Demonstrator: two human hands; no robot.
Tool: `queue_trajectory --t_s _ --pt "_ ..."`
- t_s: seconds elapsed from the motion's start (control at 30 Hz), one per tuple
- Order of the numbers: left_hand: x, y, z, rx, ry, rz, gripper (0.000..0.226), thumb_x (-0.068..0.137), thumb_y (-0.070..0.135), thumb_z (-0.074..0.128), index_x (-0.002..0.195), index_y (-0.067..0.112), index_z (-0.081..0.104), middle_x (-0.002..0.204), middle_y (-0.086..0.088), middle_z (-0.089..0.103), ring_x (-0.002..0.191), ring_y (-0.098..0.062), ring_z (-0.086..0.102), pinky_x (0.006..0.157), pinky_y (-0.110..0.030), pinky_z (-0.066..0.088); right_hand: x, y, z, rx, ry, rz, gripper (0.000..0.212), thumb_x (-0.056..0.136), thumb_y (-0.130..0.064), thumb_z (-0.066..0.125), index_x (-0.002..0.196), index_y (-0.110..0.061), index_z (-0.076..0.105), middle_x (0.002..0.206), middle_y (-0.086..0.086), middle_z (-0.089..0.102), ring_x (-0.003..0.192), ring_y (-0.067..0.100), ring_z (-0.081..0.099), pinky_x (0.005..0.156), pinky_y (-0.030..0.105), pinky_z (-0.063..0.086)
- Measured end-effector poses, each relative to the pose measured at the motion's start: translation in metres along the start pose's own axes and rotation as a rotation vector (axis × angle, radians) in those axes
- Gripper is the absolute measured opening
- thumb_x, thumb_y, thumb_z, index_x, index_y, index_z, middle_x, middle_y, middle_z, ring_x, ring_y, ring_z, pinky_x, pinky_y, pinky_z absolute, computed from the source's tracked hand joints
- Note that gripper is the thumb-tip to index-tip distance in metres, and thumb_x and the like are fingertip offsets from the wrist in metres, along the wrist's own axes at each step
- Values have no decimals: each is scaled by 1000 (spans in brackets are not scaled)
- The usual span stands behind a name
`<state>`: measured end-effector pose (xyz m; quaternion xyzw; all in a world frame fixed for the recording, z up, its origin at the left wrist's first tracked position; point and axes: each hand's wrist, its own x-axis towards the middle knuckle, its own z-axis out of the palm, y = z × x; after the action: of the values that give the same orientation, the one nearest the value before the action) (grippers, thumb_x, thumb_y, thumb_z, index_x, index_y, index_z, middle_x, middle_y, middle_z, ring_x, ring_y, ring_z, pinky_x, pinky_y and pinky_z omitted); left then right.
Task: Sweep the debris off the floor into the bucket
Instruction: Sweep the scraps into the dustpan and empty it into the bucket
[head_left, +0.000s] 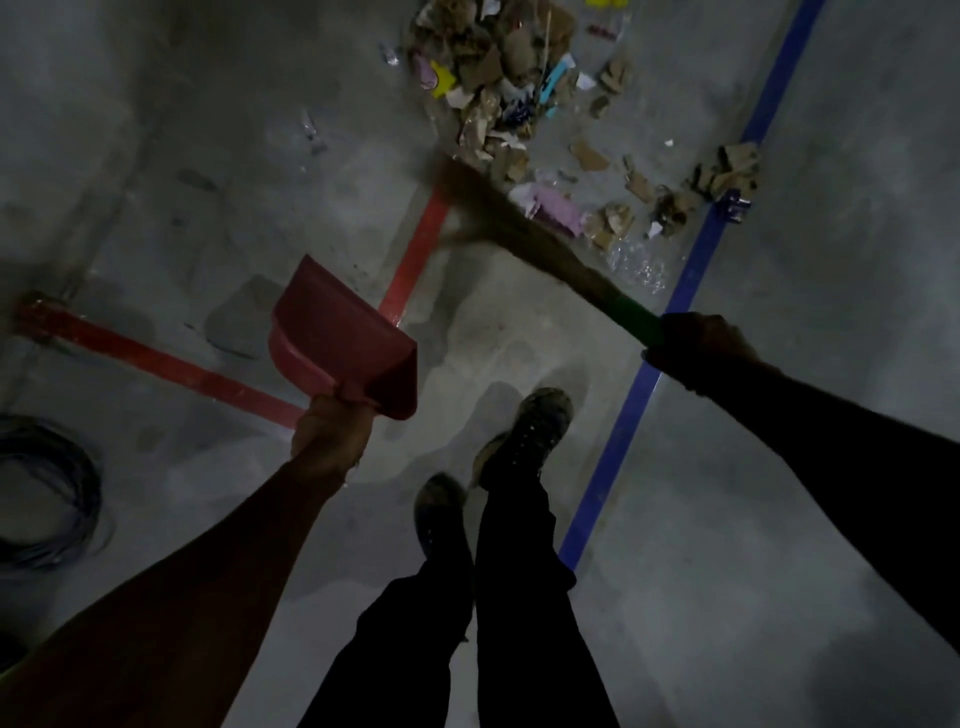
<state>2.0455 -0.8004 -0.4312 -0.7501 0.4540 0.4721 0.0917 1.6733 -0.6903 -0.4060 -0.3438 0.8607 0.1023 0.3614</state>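
Note:
My left hand (332, 428) grips the handle of a red dustpan (345, 338), held above the floor with its mouth pointing up and left. A grass broom (514, 223) with a green handle is held in my right hand (696, 345); its blurred bristles reach toward the debris. A big pile of torn cardboard, paper and coloured scraps (498, 78) lies on the grey floor ahead. Looser pieces (670, 192) are scattered to the right of it. No bucket is in view.
A red tape line (415, 254) and a blue tape line (691, 270) cross the concrete floor. A coil of dark cable (52, 493) lies at the left edge. My two feet (524, 436) stand between the lines.

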Motion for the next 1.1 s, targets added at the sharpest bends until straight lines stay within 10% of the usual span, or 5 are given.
queue_trajectory --t_s 0.37,0.6,0.73,1.1 --pt "43 36 -26 -50 186 -85 45 97 35 53 122 -1 57 122 -27 60 112 -43 58 96 -44 48 18 -152 40 211 -261 -245 31 86 -40 59 112 -24 59 100 8 68 90 31 68 78 43 58" --pt "103 48 -33 -225 257 -220 65 92 63 42 108 2 61 99 -24 68 90 -42 66 79 -51 54 126 -269 41 571 -382 -115 33 90 -30 65 112 -7 57 92 13 68 65 25 67 51 28 53" --pt "123 72 -41 -333 262 -214 39 92 44 57 95 5 61 60 -5 57 48 -21 51 49 -27 39 175 -268 -1 789 -357 53 37 88 -21 68 113 3 57 84 18 64 56 25 61 47 29 48" --pt "155 202 -122 -417 246 -125 21 89 24 63 81 6 58 62 -8 54 43 -20 45 34 -16 32 169 -294 -118 1076 -373 11 14 90 -18 68 89 -7 60 63 11 56 39 16 52 38 23 42"
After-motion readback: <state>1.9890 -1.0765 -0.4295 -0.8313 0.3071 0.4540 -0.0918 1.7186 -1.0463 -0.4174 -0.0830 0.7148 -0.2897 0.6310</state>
